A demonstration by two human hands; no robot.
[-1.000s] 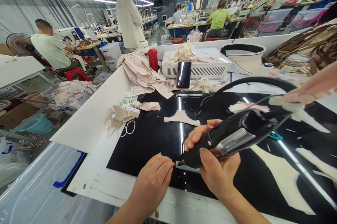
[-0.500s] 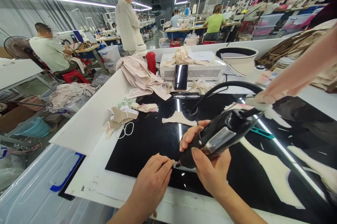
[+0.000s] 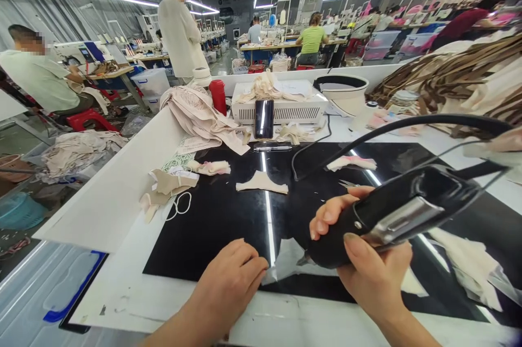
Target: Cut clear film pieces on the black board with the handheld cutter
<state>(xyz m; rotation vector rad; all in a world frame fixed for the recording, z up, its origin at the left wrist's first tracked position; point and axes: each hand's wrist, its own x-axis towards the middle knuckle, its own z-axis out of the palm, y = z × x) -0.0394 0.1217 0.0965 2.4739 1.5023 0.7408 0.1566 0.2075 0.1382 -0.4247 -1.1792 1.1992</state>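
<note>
My right hand (image 3: 379, 265) is wrapped round a black corded hand tool (image 3: 408, 211) with a metal lever on its side. Its narrow metal tip (image 3: 303, 261) rests on or just over a thin translucent sheet (image 3: 287, 260) on the black mat (image 3: 220, 222). At the sheet's left end, my left hand (image 3: 232, 282) has its fingers closed in a pinch on the edge. Beyond my hands lies a cream curved fabric piece (image 3: 261, 183). More cream fabric (image 3: 468, 265) lies at the right, partly behind my right arm.
Another person's blurred hand (image 3: 503, 146) is at the right edge, by the cable (image 3: 416, 124). Behind the mat stand a phone (image 3: 264, 118), a white vented box (image 3: 281, 110), a red bottle (image 3: 217, 95) and a round container (image 3: 342, 91). Fabric scraps and cord (image 3: 177, 205) lie left.
The tool and my right hand have moved right, away from my left hand, baring more of the translucent sheet. The other person's hand has drawn off rightward. The view has turned right.
</note>
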